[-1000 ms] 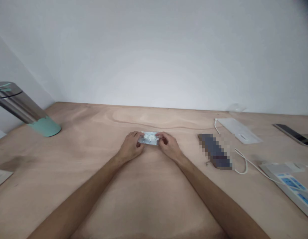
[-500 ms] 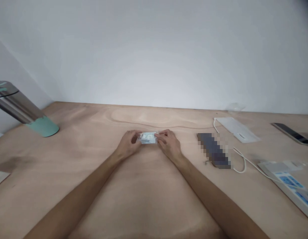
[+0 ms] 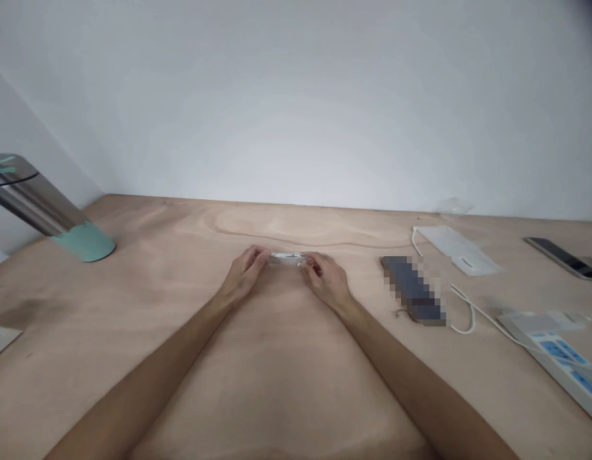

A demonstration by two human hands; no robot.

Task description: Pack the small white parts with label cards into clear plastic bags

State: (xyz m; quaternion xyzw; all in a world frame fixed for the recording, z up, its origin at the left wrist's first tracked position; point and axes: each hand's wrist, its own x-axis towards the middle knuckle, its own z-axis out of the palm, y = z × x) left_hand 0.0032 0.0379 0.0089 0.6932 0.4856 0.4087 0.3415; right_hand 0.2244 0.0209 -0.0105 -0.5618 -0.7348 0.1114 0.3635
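Observation:
My left hand (image 3: 242, 275) and my right hand (image 3: 327, 279) meet in the middle of the wooden table. Between their fingertips they pinch a small flat white packet (image 3: 286, 258), one end in each hand. It now shows only its thin edge, so its face is hidden. My forearms reach in from the lower corners, and nothing else lies near my hands.
A steel and mint-green bottle (image 3: 51, 214) lies tilted at left. To the right are a pixelated dark object (image 3: 413, 291), a white pad (image 3: 456, 250) with a white cable, a phone (image 3: 564, 259), and a power strip (image 3: 559, 358). Paper (image 3: 1, 338) sits at the left edge.
The packet has tipped from showing its flat face with a round dial to showing its thin edge. My fingers have rolled with it, and both hands keep hold.

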